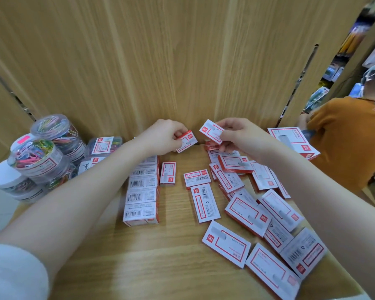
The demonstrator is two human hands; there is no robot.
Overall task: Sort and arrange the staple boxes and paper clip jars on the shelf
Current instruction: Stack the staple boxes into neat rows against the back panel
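nearest the lens, a white sleeve (pixel 13 271) covers the left upper arm at the lower left corner. both bare forearms reach forward over the wooden shelf (pixel 173 256), which is backed by a tall wood-grain panel (pixel 160 61).

a loose heap of staple boxes (pixel 268 213), white with red borders, sprawls across the right half of the shelf, lying flat and overlapping at mixed angles. a larger box (pixel 294 141) lies at the far right edge. left of centre, a neat row of boxes (pixel 142 189) stands on edge, barcodes up, running from near to far. three single boxes lie flat between the row and the heap.

at the far left, clear paper clip jars (pixel 41 156) full of coloured clips are stacked in a cluster, some with white lids; flatter clear clip cases (pixel 103 144) sit just beside them.

the left hand (pixel 162 137) pinches a small staple box (pixel 186 140) at the far end of the row, lifted off the shelf. the right hand (pixel 238 135) pinches another small box (pixel 212 132), held tilted above the heap. the two hands are near each other but apart.

another person in an orange shirt (pixel 344 148) stands at the right.
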